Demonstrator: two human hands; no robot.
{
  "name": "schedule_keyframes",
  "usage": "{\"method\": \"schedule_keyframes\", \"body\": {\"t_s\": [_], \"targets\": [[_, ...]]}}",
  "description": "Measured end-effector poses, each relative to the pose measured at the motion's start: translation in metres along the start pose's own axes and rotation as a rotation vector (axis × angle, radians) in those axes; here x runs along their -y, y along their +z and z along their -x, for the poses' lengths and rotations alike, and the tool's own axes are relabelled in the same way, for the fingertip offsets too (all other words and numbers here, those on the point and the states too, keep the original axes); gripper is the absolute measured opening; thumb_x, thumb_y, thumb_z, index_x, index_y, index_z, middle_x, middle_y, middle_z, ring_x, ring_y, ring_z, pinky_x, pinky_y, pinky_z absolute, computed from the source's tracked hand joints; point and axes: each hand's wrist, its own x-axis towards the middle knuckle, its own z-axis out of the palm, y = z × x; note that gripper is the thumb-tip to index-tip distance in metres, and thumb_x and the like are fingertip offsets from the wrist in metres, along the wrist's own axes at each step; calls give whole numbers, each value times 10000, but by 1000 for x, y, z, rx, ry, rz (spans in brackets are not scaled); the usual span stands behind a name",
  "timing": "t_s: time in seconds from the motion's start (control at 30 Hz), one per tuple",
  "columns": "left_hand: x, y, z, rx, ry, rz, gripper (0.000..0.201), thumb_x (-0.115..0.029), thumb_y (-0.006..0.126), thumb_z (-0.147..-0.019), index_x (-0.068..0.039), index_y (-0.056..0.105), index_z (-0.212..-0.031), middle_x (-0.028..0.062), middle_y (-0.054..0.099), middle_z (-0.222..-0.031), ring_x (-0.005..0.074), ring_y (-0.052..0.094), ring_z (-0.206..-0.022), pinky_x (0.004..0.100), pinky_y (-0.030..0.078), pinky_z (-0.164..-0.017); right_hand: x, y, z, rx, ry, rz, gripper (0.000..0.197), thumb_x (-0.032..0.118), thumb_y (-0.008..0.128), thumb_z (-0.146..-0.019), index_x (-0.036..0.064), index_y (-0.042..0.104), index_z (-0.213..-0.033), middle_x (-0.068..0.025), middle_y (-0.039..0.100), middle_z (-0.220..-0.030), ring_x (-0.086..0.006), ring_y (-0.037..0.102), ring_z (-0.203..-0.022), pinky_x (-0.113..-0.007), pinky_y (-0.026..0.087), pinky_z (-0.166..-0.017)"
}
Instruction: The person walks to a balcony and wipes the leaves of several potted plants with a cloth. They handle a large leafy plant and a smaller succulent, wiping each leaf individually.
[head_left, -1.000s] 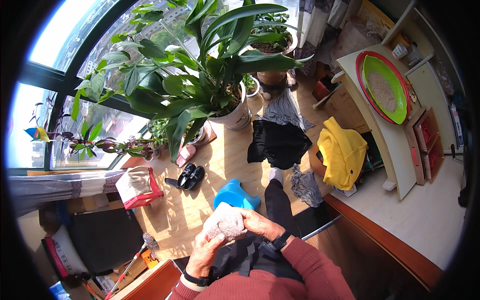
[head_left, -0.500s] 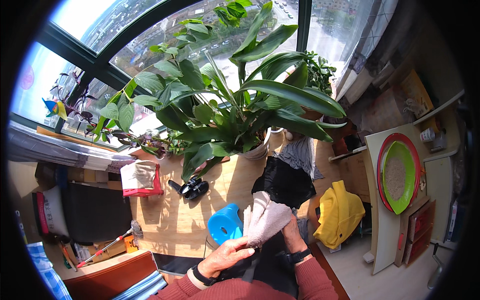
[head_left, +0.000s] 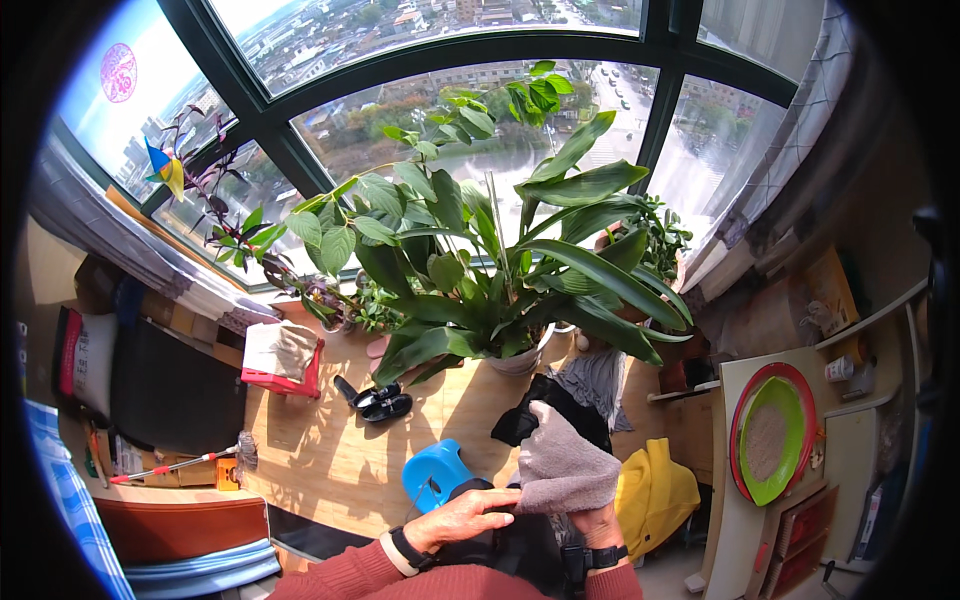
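A greyish-pink cloth, soft and bunched, rises in front of me with its tip pointing up and away. My right hand is at the cloth's lower right edge; its fingers are covered by the fabric, and it appears to hold the cloth from inside or beneath. At the lower left edge, my left hand has its fingertips against the fabric, seemingly gripping the hem, with the thumb sticking out below. Dark fabric covers my lap under both hands.
A blue stool stands left of my hands. Black clothing lies beyond the cloth, with yellow clothing to the right. Black shoes, a red stool and a large potted plant stand farther off. A green tray holds grains.
My head view has tilted up and shifted. The cloth has turned more upright, its tip swinging up and away, and its shown face is now greyer. Both hands remain at its lower edges.
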Motion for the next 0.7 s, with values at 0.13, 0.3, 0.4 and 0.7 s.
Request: {"method": "schedule_keyframes", "body": {"t_s": [0.13,0.3,0.4,0.7], "targets": [[-2,-9,11,-168,-119,33,532,-128,625,-1028,-34,468,-1528,80,530,-1477,197,502,-1363,337,402,-1145,4,13,2,-99,109,-27,646,496,472,-1060,47,463,-1524,-156,533,-1513,-339,545,-1363,-502,442,-1156],[-12,-19,20,-389,-73,201,597,-35,643,-988,-30,439,-1548,81,516,-1497,198,527,-1347,342,461,-1108,-1,21,-4,-32,198,-58,611,462,417,-1086,55,440,-1541,-150,538,-1512,-334,548,-1366,-500,443,-1158],[-24,-24,22,-460,-25,202,640,11,631,-982,-50,406,-1578,74,516,-1508,189,534,-1340,333,461,-1110,0,26,-6,-31,251,-178,627,477,436,-1077,58,433,-1543,-142,527,-1524,-334,551,-1368,-499,442,-1162],[-60,-57,-11,-444,120,342,711,-15,609,-999,-53,282,-1629,148,491,-1539,247,511,-1388,379,406,-1170,26,46,-16,-1,132,-39,622,422,532,-1054,25,446,-1526,-166,548,-1495,-335,573,-1340,-489,445,-1160]]}}
